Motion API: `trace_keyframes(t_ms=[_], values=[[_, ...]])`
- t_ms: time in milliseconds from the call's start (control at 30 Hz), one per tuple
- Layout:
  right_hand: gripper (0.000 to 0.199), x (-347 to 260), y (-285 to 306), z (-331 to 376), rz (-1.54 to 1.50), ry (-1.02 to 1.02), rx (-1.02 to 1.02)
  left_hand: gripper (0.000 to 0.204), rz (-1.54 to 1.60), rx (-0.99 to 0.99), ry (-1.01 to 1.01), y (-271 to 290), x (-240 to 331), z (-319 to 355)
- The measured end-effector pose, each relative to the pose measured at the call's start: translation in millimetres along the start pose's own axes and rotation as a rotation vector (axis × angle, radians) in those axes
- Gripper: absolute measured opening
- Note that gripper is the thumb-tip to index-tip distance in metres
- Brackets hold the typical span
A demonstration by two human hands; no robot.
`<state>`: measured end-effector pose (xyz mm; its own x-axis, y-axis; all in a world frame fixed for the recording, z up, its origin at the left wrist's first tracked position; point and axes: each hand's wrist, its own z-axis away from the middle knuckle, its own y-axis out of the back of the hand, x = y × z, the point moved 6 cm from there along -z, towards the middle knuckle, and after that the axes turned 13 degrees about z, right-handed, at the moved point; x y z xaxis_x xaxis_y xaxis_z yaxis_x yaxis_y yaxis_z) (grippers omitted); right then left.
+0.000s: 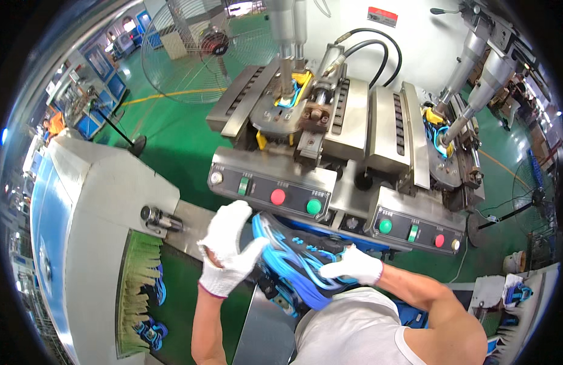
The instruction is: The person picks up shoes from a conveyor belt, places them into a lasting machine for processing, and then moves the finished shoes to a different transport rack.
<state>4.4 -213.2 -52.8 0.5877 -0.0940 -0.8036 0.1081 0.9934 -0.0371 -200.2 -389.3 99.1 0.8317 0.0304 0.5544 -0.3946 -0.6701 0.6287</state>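
Gloved hands on blue shoe at press station

Left hand [228, 250] in a white knit glove, fingers mostly spread, thumb hooked toward the blue shoe [293, 258]; palm lies against the shoe's near end. Whether it really clamps the shoe, cannot tell. Right hand [354, 266], also white-gloved, is closed around the shoe's other end, fingers curled over the sole edge. Shoe sits between the two hands, sole side up, tilted, bright blue with lighter blue lines, held in the air just in front of the person's chest.

Just beyond the left hand: control panel [272, 190] with a green switch, a red button [278, 196] and a green button [314, 206]. Beyond the right hand: second control panel [415, 228] with green and red buttons. Above the first panel, steel press head [287, 100] with a yellow-and-blue shoe [292, 91] clamped under a vertical ram. Farther right of the right hand, second press [452, 146] with angled cylinders and another shoe in it.

Left of the left hand: grey machine housing [105, 201] with a bristle brush strip [137, 286]; blue shoes [152, 331] lie below the strip on a dark belt. Far behind, standing fan [199, 45] on green floor [172, 131]. Near the right elbow, more blue shoes [515, 292] on a grey surface.
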Motion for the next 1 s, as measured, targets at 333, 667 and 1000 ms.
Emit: trace_keyframes(t_ms=[333, 667, 1000], values=[[0.063, 33.7, 130.3, 72.4, -0.915, 0.313, 0.175, 0.056, 0.351, 0.237, 0.51, -93.8, -79.8, -42.9], [0.038, 69.8, 160.5, 57.1, -0.859, 0.627, 0.378, 0.055, 0.315, 0.172, 0.486, -120.8, -75.9, -21.0], [0.031, 65.5, 127.0, 65.7, -0.69, 0.499, 0.604, 0.053, 0.243, 0.114, 0.768, -105.6, -87.9, 81.2]])
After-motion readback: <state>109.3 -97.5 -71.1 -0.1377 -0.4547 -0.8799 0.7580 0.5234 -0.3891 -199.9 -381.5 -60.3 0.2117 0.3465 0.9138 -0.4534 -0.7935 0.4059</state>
